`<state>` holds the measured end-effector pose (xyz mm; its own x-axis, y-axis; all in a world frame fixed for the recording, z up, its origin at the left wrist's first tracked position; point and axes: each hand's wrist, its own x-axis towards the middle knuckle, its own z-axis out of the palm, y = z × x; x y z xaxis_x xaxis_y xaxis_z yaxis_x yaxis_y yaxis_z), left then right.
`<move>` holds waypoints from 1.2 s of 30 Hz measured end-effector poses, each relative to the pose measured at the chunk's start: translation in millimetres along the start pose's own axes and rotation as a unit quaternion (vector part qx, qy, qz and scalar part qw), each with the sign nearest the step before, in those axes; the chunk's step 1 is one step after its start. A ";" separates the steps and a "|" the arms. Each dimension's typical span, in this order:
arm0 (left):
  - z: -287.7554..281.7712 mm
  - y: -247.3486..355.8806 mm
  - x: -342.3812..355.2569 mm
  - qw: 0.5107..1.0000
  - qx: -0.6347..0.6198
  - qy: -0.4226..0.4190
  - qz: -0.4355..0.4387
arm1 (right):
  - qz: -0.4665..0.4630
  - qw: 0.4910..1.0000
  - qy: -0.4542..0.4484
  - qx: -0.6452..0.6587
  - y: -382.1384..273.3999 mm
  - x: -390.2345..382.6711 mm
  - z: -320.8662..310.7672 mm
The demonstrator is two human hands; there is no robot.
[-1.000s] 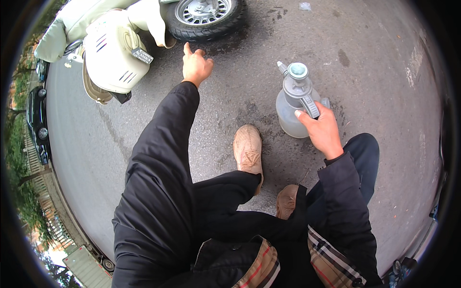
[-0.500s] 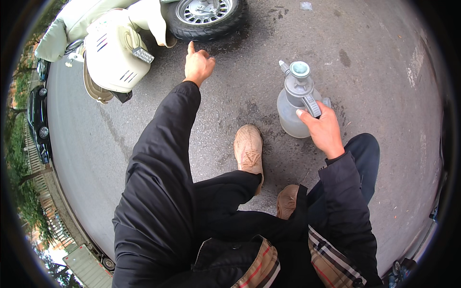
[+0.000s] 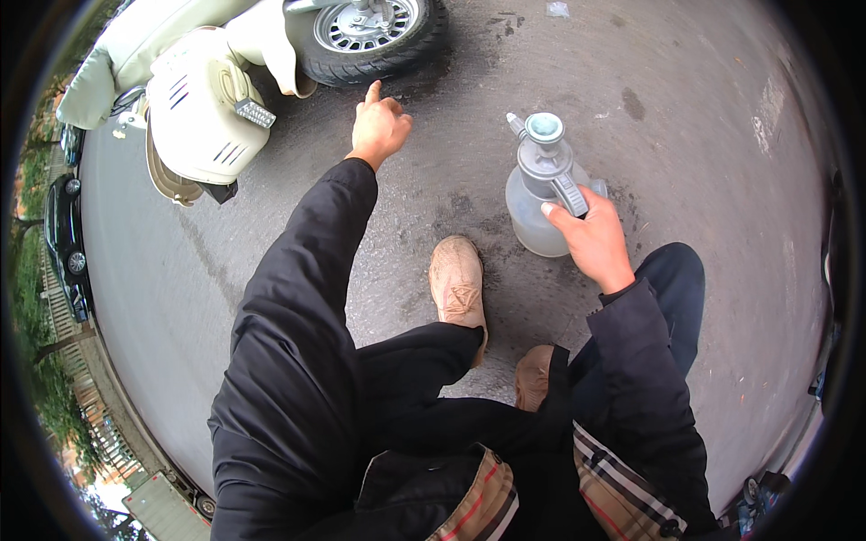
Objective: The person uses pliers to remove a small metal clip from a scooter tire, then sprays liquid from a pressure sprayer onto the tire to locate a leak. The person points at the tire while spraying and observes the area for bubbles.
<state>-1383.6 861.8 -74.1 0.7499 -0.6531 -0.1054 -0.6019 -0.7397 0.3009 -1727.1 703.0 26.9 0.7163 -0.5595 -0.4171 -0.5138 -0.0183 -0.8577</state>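
Observation:
My left hand reaches forward with the index finger stretched out and the other fingers curled, holding nothing. Its fingertip points at the black tyre of a scooter's front wheel, with a small gap between them in the picture. The cream scooter is at the upper left. My right hand is wrapped round the grey handle of a translucent pump sprayer, thumb on top. The sprayer is upright, its short nozzle turned to the far left; whether its base touches the ground I cannot tell.
Grey asphalt with dark wet patches lies around the wheel and sprayer. My tan shoes are between my arms. A black car stands by a fence and trees at the far left. A scrap of plastic lies far ahead.
The whole view has shifted slightly, with scooter and sprayer now a little further left. My left hand sits slightly further right relative to the wheel. The right hand keeps its grip.

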 end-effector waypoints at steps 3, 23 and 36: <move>-1.7 0.0 -0.4 1.000 -0.009 -0.002 0.000 | -0.011 1.000 0.008 0.017 3.9 -0.1 2.4; -4.8 -9.0 4.7 0.997 -0.033 0.062 -0.015 | -0.013 1.000 0.012 -0.009 3.6 -3.5 4.3; 0.0 1.7 7.9 0.999 -0.047 0.008 0.020 | -0.014 1.000 0.015 -0.002 1.4 -2.1 4.5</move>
<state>-1378.7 855.4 -74.5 0.7308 -0.6782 -0.0767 -0.6033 -0.6945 0.3920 -1727.2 707.9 25.2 0.7164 -0.5828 -0.3835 -0.4953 -0.0377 -0.8679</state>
